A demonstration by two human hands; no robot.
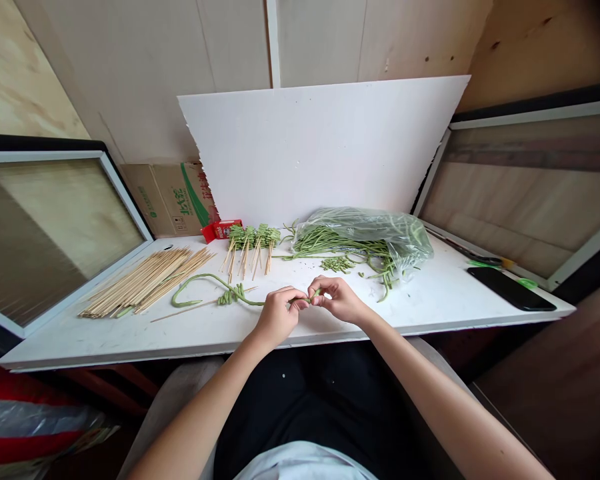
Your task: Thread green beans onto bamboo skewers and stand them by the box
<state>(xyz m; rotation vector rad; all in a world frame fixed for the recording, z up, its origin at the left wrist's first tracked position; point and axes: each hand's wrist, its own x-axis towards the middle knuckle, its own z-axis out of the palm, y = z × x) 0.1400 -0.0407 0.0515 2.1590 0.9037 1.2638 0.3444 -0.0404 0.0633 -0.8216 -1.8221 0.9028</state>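
My left hand (277,315) and my right hand (336,299) meet near the front edge of the white board (430,303), both pinched on one end of a long green bean (207,280). The bean trails left across the board in a curve, with a coiled part near a loose bamboo skewer (200,305). Several finished skewers of coiled beans (253,241) lie behind my hands.
A pile of bare bamboo skewers (147,280) lies at the left. A clear plastic bag of long beans (365,240) sits at the back right, loose bean pieces (337,264) beside it. A black phone (511,288) lies at the right edge. A red packet (223,229) and a cardboard box (173,197) stand behind.
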